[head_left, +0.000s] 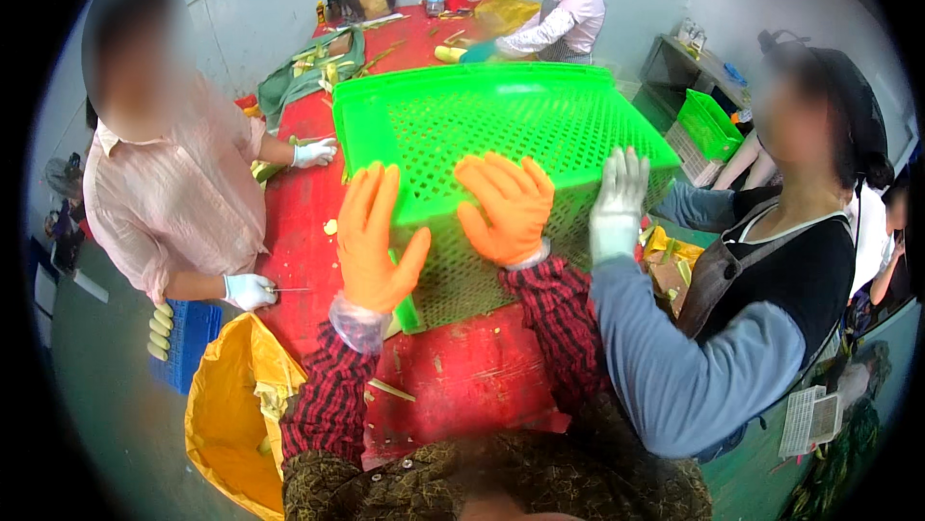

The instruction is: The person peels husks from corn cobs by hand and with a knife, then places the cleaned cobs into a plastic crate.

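A bright green perforated plastic crate (511, 117) is tilted over the red table (462, 367) in front of me. My left hand (376, 247), in an orange glove, is at its near left corner with the fingers stretched out. My right hand (506, 208), also orange-gloved, lies against the crate's near side, fingers spread. Neither hand wraps round the crate. To the right of my right hand, a co-worker's white-gloved hand (620, 203) rests flat on the same crate. The crate hides the middle of the table.
At left, a person's gloved hand (251, 292) holds a thin blade. A yellow bag (226, 405) hangs at the near left, beside a blue crate (198, 343) with several pale oblong vegetables. A far person handles a pale stalk (448, 54). Green cloth (279, 88) lies at far left.
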### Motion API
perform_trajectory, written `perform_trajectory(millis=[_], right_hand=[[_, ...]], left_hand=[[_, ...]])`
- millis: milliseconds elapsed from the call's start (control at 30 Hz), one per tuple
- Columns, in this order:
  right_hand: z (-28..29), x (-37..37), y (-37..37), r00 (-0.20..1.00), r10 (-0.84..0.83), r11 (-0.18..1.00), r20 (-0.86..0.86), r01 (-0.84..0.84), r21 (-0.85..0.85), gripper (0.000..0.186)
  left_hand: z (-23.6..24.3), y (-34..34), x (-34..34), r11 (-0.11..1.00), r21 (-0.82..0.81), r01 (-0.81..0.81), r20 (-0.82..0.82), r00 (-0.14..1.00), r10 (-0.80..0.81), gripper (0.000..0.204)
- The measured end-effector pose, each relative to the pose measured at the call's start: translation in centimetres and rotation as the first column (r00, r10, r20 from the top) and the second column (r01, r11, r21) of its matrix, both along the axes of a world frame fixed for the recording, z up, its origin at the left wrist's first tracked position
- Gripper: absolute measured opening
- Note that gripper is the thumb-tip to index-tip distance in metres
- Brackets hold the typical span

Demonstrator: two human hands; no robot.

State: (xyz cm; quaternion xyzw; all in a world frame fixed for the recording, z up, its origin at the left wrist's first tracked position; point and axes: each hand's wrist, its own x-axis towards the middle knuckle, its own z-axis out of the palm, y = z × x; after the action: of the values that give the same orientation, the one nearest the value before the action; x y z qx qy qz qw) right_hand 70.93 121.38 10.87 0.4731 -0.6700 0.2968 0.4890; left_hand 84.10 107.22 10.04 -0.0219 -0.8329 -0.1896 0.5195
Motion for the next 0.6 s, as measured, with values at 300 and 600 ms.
perform_trajectory(millis=[300, 600], right_hand=[[7.7, -11.2, -11.6, 0.984, 0.168, 0.985, -0.062, -0.165, 0.053, 0.039], [6.4, -17.3, -15.0, 0.920, 0.262, 0.964, 0.292, -0.236, -0.124, 0.036]], left_hand=[[-1.1, -6.2, -1.0, 0.982, 0.165, -0.091, -0.121, 0.986, 0.111, 0.069], [-16.7, -6.3, 9.5, 0.766, 0.603, -0.222, 0.267, 0.961, 0.069, 0.048]])
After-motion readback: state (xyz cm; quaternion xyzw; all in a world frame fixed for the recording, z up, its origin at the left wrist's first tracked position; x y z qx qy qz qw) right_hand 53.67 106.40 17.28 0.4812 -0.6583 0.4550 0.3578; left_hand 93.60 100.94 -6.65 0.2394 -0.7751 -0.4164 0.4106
